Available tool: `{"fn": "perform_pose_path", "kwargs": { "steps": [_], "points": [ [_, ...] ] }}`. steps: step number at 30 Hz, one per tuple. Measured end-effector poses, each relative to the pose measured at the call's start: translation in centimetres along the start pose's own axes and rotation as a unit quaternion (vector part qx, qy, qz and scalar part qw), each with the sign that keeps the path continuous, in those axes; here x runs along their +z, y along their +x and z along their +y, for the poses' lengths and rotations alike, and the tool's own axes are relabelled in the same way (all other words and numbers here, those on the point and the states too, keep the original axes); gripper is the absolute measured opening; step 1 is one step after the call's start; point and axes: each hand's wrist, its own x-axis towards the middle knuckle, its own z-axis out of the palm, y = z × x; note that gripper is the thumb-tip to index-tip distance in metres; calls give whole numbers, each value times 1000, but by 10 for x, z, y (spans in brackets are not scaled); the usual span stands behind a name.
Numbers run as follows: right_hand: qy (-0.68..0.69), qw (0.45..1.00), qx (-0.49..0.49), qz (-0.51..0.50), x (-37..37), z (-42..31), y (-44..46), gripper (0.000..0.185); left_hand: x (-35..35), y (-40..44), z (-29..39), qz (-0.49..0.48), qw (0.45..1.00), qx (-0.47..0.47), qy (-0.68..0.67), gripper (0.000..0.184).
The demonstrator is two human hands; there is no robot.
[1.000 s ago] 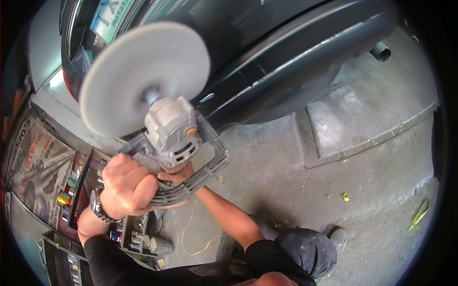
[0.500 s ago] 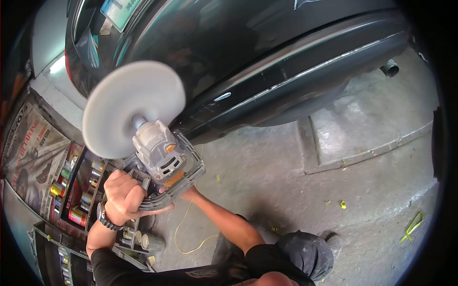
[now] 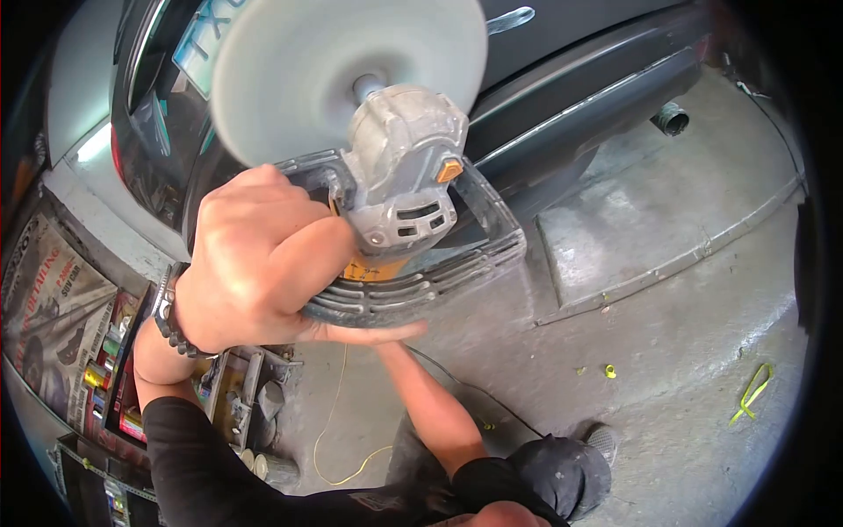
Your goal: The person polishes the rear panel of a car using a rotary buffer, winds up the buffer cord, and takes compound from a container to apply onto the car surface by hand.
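A rotary polisher [image 3: 407, 145] with a grey body and an orange button hangs close in front of me. Its large round white pad [image 3: 285, 75] is smeared as if spinning, and overlaps the dark car's rear [image 3: 518, 53] from my viewpoint. My left hand [image 3: 255, 250], with a bracelet at the wrist, is closed on the polisher's ribbed frame handle [image 3: 439, 277]. Behind the tool, my right hand is hidden; only my right forearm [image 3: 430, 400] shows, running up to the polisher from below.
A licence plate [image 3: 206, 44] is partly behind the pad. An exhaust pipe [image 3: 673, 119] pokes out beneath the bumper. Shelves with cans [image 3: 98, 376] stand at left beside a printed banner [image 3: 53, 299]. A thin yellow cord [image 3: 329, 439] and yellow-green scraps [image 3: 752, 393] lie on the concrete.
The polisher and my left hand have moved up and to the right and appear larger, closer to me. The pad now covers a higher part of the car. My left grip is kept.
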Motion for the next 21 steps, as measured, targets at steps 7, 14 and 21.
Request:
{"fn": "perform_pose_path", "kwargs": {
  "steps": [7,14,21],
  "points": [
    [108,990,90,-4,-15,-73,8,67,-6,-78,4,26,994,-102,20,61],
    [79,982,148,-84,-23,-92,-9,70,13,-164,5,164,968,-191,-3,71],
    [34,990,135,29,-72,-142,-12,48,8,-71,-10,152,978,-139,-37,61]
  ]
}}
